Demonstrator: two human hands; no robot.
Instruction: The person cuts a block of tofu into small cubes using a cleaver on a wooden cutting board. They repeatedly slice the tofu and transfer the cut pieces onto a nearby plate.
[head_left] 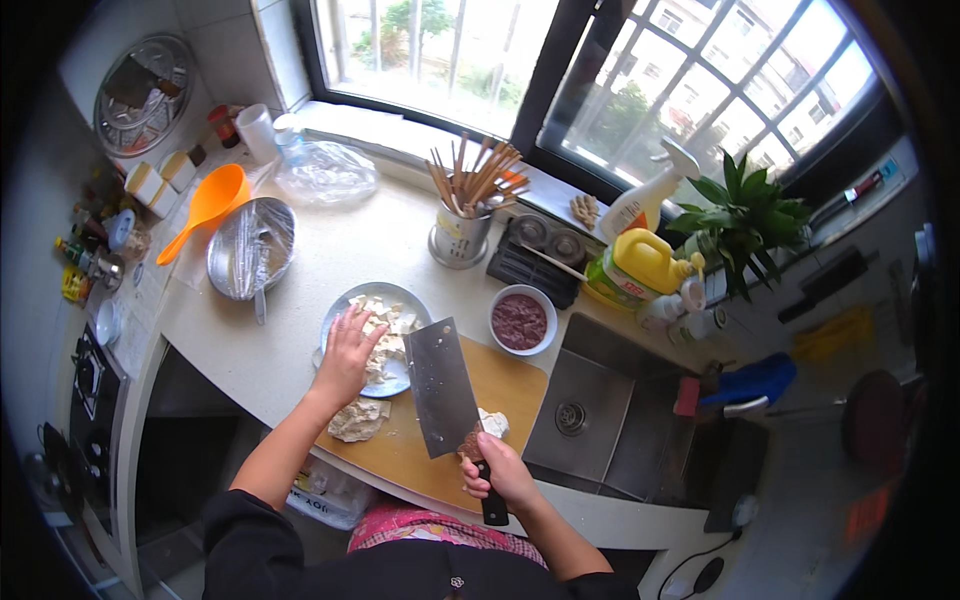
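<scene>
In the head view, the main hazard is the wide grey metal cleaver (pixel 443 390) with a black handle: its far end reaches the round pale plate (pixel 376 289), near the bare left hand (pixel 347 350), so a turn of the right wrist could nick those fingers or knock the rim. The plate appears to overlap the tan rectangular board (pixel 515 385), and uneven support could let it rock if pressed, spilling the off-white, torn-looking pieces (pixel 395 318). A sideways swing might also strike the small white bowl of dark red mince (pixel 519 322) on the counter (pixel 255 340). The right hand's (pixel 503 475) grip is closed round the handle, the blade extending forward from it, a small white chunk (pixel 493 424) just beside. The left hand's grip is loosely spread over the pieces, which lie beneath its fingertips; whether it pinches any, I cannot tell.
</scene>
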